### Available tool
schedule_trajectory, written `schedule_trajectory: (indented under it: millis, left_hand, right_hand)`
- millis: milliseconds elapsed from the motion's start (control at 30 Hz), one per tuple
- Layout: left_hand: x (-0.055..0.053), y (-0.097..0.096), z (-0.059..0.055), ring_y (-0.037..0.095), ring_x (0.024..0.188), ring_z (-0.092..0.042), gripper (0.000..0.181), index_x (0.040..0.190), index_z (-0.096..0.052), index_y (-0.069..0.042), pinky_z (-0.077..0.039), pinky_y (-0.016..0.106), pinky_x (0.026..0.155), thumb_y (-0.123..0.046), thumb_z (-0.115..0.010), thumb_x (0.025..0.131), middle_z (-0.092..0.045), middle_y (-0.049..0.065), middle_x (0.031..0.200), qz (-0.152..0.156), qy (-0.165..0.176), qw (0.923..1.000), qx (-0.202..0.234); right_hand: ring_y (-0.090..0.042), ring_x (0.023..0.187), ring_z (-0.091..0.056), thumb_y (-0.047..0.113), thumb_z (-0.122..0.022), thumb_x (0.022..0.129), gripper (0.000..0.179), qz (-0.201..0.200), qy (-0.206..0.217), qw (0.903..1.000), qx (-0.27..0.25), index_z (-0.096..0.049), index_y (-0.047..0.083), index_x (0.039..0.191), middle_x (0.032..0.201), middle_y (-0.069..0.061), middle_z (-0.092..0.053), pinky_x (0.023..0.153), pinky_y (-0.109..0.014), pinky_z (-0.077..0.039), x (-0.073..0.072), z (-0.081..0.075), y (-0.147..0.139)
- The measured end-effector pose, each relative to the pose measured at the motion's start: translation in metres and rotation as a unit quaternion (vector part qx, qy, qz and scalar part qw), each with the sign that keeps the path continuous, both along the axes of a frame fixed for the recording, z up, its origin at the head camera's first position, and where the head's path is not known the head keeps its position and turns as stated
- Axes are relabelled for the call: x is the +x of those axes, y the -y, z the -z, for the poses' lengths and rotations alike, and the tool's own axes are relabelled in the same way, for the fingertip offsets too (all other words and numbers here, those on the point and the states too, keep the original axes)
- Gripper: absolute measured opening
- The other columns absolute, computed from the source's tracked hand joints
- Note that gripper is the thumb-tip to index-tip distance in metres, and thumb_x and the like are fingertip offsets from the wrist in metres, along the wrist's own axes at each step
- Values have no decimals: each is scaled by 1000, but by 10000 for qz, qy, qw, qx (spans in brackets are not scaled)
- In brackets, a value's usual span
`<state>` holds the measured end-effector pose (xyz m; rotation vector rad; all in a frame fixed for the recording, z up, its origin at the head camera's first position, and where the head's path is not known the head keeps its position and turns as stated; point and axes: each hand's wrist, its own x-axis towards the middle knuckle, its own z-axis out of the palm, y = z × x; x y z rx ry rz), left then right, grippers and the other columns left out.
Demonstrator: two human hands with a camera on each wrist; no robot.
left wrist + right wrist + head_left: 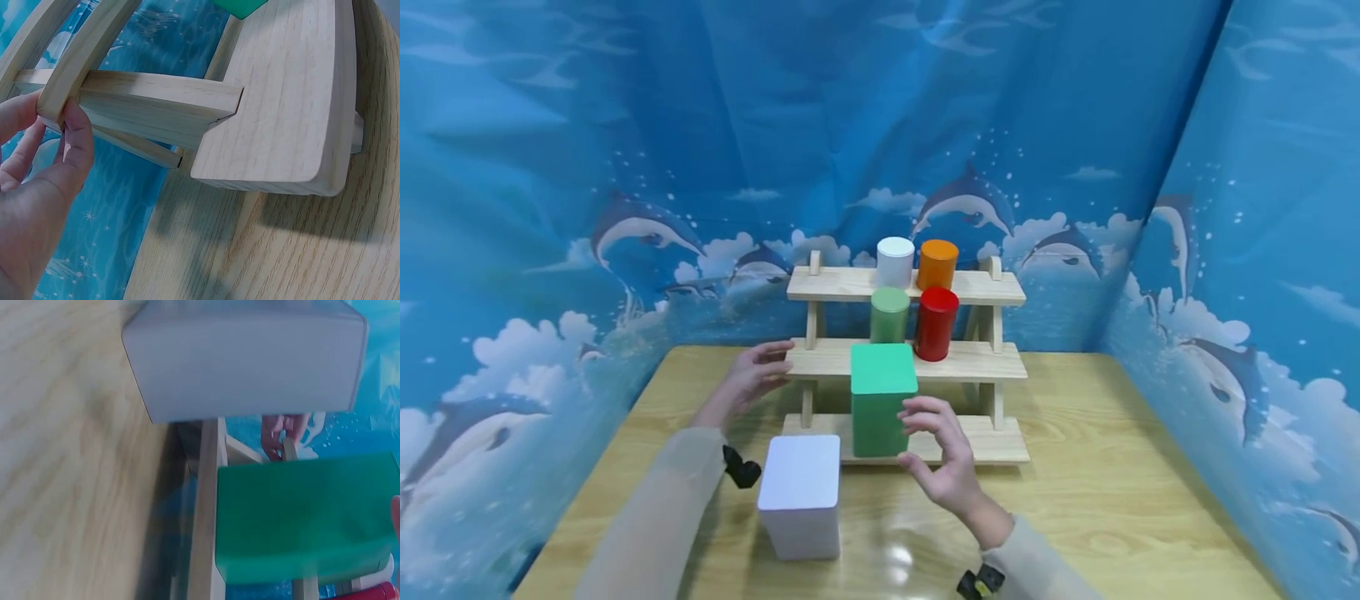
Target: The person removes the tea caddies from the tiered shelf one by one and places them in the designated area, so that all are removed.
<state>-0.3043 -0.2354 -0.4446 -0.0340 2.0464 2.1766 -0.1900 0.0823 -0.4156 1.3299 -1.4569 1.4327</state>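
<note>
A three-tier wooden display stand (977, 360) stands on the table, and my left hand (758, 372) pinches the left end of its middle shelf. In the left wrist view, the left fingers (78, 134) lie around the board's end. A green box (883, 408) stands upright on the bottom shelf, left of centre. Beside its right face is my right hand (946, 458), fingers bent loosely and spread from the thumb; whether a fingertip touches the box I cannot tell. A white box (801, 500) stands on the table in front of the stand, between my forearms.
On the top shelf stand a white cylinder (895, 262) and an orange cylinder (937, 265). The middle shelf carries a light green cylinder (889, 315) and a red cylinder (936, 325). Blue dolphin-print curtains (850, 125) enclose the wooden table (1097, 500) at the back and sides.
</note>
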Motion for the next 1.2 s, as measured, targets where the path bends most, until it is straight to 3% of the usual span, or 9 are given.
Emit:
schedule_trajectory:
  millis: [467, 833, 967, 1033, 1200]
  left_hand:
    - [-1, -2, 1, 27, 120, -41, 55, 136, -44, -5, -43, 42, 95, -10, -66, 86, -38, 14, 138, -139, 94, 9996, 217]
    - [-1, -5, 3, 26, 113, -47, 54, 136, -44, -6, -42, 44, 97, -8, -66, 86, -40, 13, 137, -135, 209, 9995, 206]
    - [1, -6, 3, 23, 110, -49, 55, 137, -43, -5, -42, 44, 97, -9, -65, 87, -39, 14, 137, -69, 100, 9997, 200]
    - [3, -6, 0, 23, 110, -48, 55, 138, -42, -5, -42, 43, 97, -9, -64, 88, -39, 15, 137, -54, 64, 9998, 185]
    - [2, -5, 0, 26, 115, -45, 54, 137, -42, -5, -42, 43, 97, -8, -63, 88, -39, 14, 136, -119, 18, 9998, 170]
  right_hand:
    - [-34, 95, -53, 2, -68, 83, 28, 358, 338, 9986, -214, -55, -16, 99, 104, -36, -47, 76, -31, -52, -12, -10, -20]
    - [-40, 101, -48, -8, -68, 75, 35, 856, 1178, 9890, 240, -51, -18, 104, 112, -37, -45, 84, -28, -50, -14, -16, -27]
    - [-44, 105, -46, -12, -69, 72, 42, 1012, 1505, 9822, 485, -50, -17, 109, 117, -35, -45, 87, -37, -49, -17, -15, -29]
    - [-43, 108, -45, -14, -69, 71, 46, 1015, 1679, 9786, 614, -49, -15, 112, 121, -32, -44, 88, -41, -48, -19, -16, -28]
    - [-45, 114, -41, -17, -69, 71, 51, 694, 1943, 9756, 747, -46, -15, 116, 128, -27, -42, 92, -36, -47, -29, -19, -26]
